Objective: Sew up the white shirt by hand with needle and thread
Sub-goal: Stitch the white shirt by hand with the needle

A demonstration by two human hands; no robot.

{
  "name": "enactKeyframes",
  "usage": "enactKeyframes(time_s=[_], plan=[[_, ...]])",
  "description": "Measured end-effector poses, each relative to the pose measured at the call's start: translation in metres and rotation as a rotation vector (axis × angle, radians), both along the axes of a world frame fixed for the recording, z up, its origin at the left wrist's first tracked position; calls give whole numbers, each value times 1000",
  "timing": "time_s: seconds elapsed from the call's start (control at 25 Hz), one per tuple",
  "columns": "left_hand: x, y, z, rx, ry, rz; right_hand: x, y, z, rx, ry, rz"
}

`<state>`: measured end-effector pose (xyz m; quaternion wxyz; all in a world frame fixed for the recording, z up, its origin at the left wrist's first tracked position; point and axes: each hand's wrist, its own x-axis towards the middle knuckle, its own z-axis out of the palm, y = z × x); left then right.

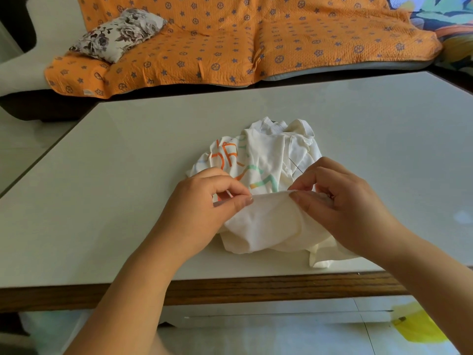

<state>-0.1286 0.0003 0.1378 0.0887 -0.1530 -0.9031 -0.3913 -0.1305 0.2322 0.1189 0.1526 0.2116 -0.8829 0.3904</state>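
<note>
A crumpled white shirt (266, 221) with orange and green print lies on the pale table (128, 175), near its front edge. My left hand (202, 213) pinches a folded edge of the shirt between thumb and fingers. My right hand (340, 203) pinches the same fold a little to the right. A thin dark thread (296, 165) runs up from the right hand's fingers across the cloth. The needle itself is hidden or too small to make out.
The table has a dark wooden front edge (256, 288). Behind it stands a sofa under an orange patterned cover (230, 42), with a floral cushion (117, 34) on its left. A yellow object (419, 326) lies on the tiled floor at the lower right.
</note>
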Motion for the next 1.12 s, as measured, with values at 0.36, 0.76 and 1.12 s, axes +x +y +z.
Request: enactKeyframes(time_s=[0.36,0.76,1.12], plan=[[16,42,2,32,-44,-22,1,-5,0,17,29,30],[7,38,-4,346,-310,36,6,-3,14,-99,-49,-87],[3,35,-5,485,-396,28,35,-15,31,-414,-569,66]])
